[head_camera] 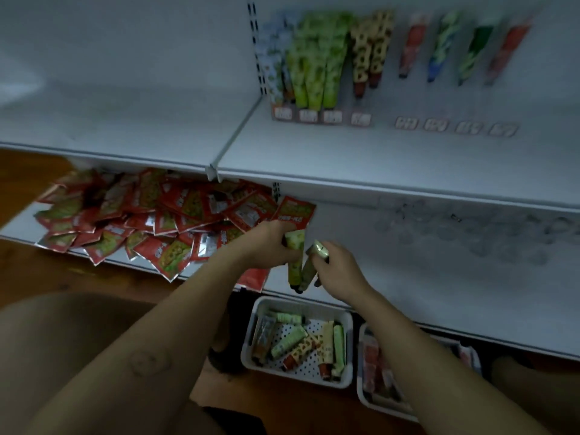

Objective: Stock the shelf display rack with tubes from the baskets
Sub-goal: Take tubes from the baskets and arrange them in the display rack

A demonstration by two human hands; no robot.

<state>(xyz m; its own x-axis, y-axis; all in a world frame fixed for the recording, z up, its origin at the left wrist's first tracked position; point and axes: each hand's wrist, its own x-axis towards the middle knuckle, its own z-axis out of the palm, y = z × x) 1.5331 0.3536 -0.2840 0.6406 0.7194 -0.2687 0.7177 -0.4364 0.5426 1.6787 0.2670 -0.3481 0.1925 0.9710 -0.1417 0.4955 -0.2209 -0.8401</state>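
Note:
My left hand (pixel 271 244) grips a light green tube (pixel 295 262) that hangs cap down in front of the lower shelf. My right hand (pixel 337 265) holds a second, olive-green tube (pixel 309 271) right beside it, the two tubes touching. Below them on the floor stands a white perforated basket (pixel 346 321) with several green and patterned tubes. A second white basket (pixel 361 400) to its right holds reddish tubes. The display rack (pixel 320 116) on the upper shelf carries rows of upright blue-white, green and brown patterned tubes.
Single tubes (pixel 411 48) in red, blue and green stand further right on the upper shelf (pixel 408 164) behind price labels. A heap of red sachets (pixel 150 218) covers the left of the lower shelf (pixel 439 277). My knee (pixel 78 340) is at lower left over a wooden floor.

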